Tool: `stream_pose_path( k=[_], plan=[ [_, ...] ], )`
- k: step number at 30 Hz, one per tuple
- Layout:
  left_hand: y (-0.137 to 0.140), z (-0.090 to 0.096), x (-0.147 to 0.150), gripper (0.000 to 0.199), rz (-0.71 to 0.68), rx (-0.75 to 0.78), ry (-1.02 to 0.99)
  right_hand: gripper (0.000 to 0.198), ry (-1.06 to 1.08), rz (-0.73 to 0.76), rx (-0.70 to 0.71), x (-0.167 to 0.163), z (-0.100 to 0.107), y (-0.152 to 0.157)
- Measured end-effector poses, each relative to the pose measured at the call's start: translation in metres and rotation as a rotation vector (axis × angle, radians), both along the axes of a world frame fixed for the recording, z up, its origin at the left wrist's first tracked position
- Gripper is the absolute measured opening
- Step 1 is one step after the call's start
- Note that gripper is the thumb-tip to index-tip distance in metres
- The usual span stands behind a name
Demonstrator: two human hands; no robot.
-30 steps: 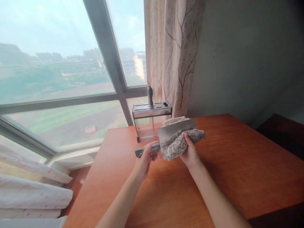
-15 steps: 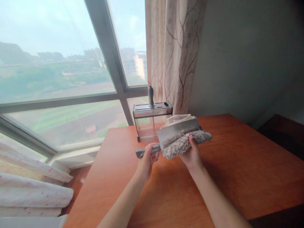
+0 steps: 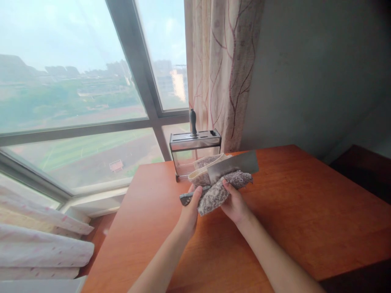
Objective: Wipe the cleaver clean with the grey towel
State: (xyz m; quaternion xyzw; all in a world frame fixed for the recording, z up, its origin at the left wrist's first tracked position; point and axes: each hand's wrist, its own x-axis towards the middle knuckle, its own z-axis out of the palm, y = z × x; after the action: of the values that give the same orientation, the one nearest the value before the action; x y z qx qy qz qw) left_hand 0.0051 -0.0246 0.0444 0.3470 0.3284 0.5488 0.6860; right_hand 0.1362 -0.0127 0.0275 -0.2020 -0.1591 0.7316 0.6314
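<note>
A cleaver [image 3: 235, 163] with a broad steel blade and a dark handle is held above the table, its blade pointing right. My left hand [image 3: 191, 209] is closed round the handle. A fluffy grey-white cloth [image 3: 214, 198] is folded about the blade, with one part in front and another behind it. My right hand [image 3: 235, 203] grips the cloth from below, thumb on the near side; its other fingers are mostly hidden. Beyond the hands stands a knife rack [image 3: 195, 140] with a metal top and clear sides, and one black-handled tool [image 3: 193, 122] sits in it.
The reddish-brown wooden table [image 3: 305, 211] spreads under my arms. A large window [image 3: 76, 93] lies to the left, and a patterned curtain [image 3: 226, 73] hangs behind the rack. A grey wall [image 3: 305, 81] rises at the right.
My right hand and the cloth have slid left along the blade toward the handle. More of the blade's far end now shows, and the cloth reaches over my left hand's fingers.
</note>
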Motion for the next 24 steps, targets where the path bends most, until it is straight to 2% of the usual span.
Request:
stream_pose_path(
  k=[5, 10, 13, 20, 24],
  plan=[
    [0.003, -0.001, -0.007, 0.045, -0.006, 0.076, 0.143, 0.029, 0.011, -0.062, -0.031, 0.012, -0.002, 0.004],
    [0.016, -0.004, -0.023, 0.036, 0.138, 0.165, 0.352, 0.024, 0.046, -0.164, -0.027, 0.024, 0.002, 0.008],
    [0.022, -0.003, -0.034, 0.032, 0.143, 0.209, 0.406, 0.026, 0.075, -0.224, -0.025, 0.033, 0.005, 0.012],
    [0.028, -0.006, -0.043, 0.025, 0.222, 0.145, 0.299, 0.026, 0.096, -0.348, -0.031, 0.051, 0.005, 0.018],
    [0.024, -0.012, -0.035, 0.025, 0.169, 0.097, 0.189, 0.028, 0.085, -0.409, 0.002, 0.058, 0.008, 0.017]
  ],
)
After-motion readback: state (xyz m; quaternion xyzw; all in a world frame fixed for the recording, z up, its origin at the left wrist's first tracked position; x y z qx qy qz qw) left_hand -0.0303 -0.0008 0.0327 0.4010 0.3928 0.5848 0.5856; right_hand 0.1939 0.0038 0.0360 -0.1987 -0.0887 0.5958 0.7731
